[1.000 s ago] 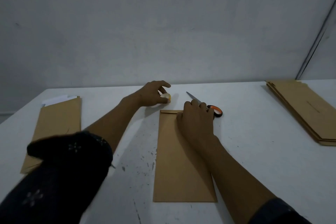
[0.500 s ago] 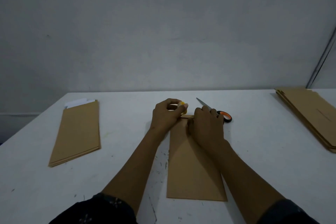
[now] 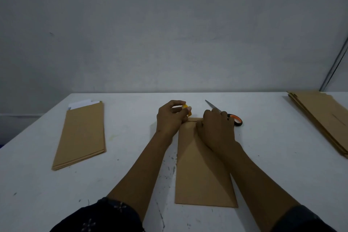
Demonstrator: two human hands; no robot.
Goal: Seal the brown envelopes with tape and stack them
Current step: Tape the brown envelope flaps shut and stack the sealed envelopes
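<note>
Taping step: envelope (image 3: 203,171) flap pressed flat by right hand (image 3: 216,128), tape roll (image 3: 187,109) gripped by left hand (image 3: 170,117); strip to be drawn across flap, scissors (image 3: 226,115) required next.

Both forearms are stretched forward, sleeves pushed to the elbows. The left hand (image 3: 170,118) is curled, fingertips pinched together. The right hand (image 3: 216,128) is laid palm down, fingers bent.

Dim, flat, bluish-grey light; no glare. Soft faint shadows beside forearms on white tabletop (image 3: 282,156). Wide-angle bowing at frame edges. Centre fairly sharp; dark patterned sleeve (image 3: 105,216) at bottom left blurred.
</note>
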